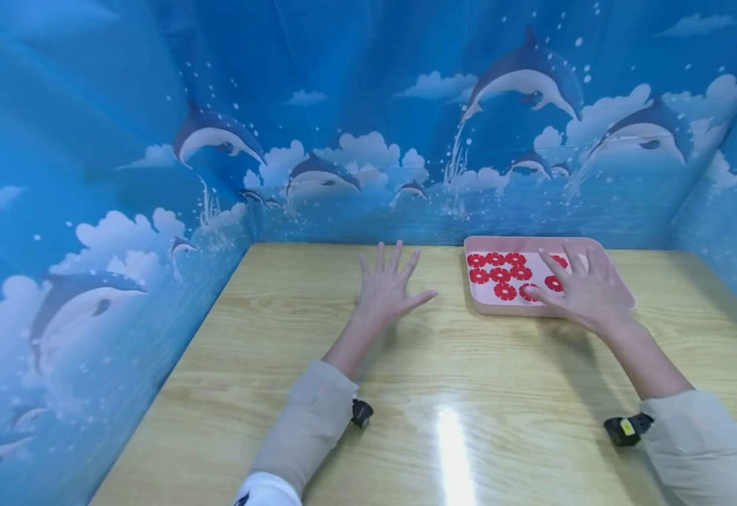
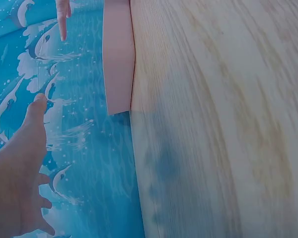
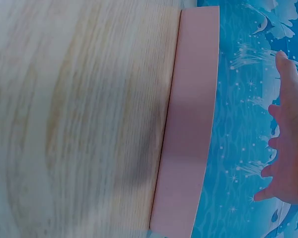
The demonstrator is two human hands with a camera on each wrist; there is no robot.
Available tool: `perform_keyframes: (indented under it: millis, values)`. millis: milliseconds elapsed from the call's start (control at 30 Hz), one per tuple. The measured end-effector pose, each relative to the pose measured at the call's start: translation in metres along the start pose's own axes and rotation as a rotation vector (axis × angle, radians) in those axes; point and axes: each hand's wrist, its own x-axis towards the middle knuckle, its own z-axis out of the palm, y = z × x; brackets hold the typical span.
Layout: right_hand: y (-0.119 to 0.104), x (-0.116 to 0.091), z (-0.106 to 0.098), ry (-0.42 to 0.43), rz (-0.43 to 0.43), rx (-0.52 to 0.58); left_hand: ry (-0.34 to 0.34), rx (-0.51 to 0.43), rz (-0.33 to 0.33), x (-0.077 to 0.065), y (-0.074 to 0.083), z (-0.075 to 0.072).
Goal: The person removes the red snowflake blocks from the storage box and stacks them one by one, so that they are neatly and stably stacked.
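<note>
In the head view a shallow pink tray [image 1: 536, 310] stands at the back right of the table, holding several red notched discs with small centre holes [image 1: 505, 291]. Over the tray's right part hovers my right hand [image 1: 586, 292], fingers spread and holding nothing; it hides some of the discs. To the left of the tray my left hand [image 1: 384, 292] is held above the wood, its fingers also spread and nothing in them. Both wrist views show the tray's pink side wall [image 3: 188, 119] apart from the hands; the discs are out of sight there.
The light wood table [image 1: 470, 365] runs back to a blue dolphin-print curtain [image 1: 356, 105], which also rises along the left and right sides. A small black device [image 1: 361, 412] is on the left wrist, another [image 1: 626, 429] on the right.
</note>
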Motion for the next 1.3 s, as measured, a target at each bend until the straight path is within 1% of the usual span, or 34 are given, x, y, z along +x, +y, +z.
perform_keyframes:
  millis: [100, 233, 333, 500, 600, 667, 800, 900, 1000, 1067, 1167, 1300]
  values:
    - [0.003, -0.001, -0.002, 0.019, -0.005, -0.035, -0.007, 0.004, 0.000, 0.002, 0.004, -0.001]
    - [0.011, -0.004, -0.005, 0.053, -0.017, -0.024, -0.024, -0.010, 0.005, 0.005, 0.014, -0.001]
    - [0.018, -0.008, -0.006, 0.069, -0.007, -0.009, -0.029, -0.030, 0.018, 0.008, 0.024, 0.000]
    - [0.034, -0.015, -0.005, 0.047, 0.037, 0.010, -0.027, -0.042, 0.044, 0.014, 0.045, 0.003]
    - [0.045, -0.019, -0.004, 0.038, 0.057, 0.025, -0.028, -0.069, 0.054, 0.018, 0.058, 0.006]
    - [0.052, -0.021, -0.002, 0.046, 0.068, 0.027, -0.022, -0.102, 0.059, 0.020, 0.066, 0.009]
    - [0.066, -0.025, 0.000, 0.054, 0.094, 0.021, -0.018, -0.147, 0.059, 0.026, 0.082, 0.015]
    - [0.073, -0.028, 0.003, 0.053, 0.120, 0.040, -0.020, -0.191, 0.051, 0.029, 0.092, 0.021]
    - [0.080, -0.030, 0.007, 0.054, 0.146, 0.088, -0.011, -0.282, 0.033, 0.033, 0.102, 0.029]
    - [0.084, -0.032, 0.009, 0.046, 0.165, 0.127, 0.000, -0.358, 0.014, 0.034, 0.108, 0.034]
    - [0.090, -0.032, 0.015, 0.030, 0.197, 0.183, 0.012, -0.512, -0.019, 0.037, 0.116, 0.041]
    - [0.096, -0.031, 0.022, 0.005, 0.256, 0.306, 0.020, -0.718, -0.056, 0.039, 0.123, 0.049]
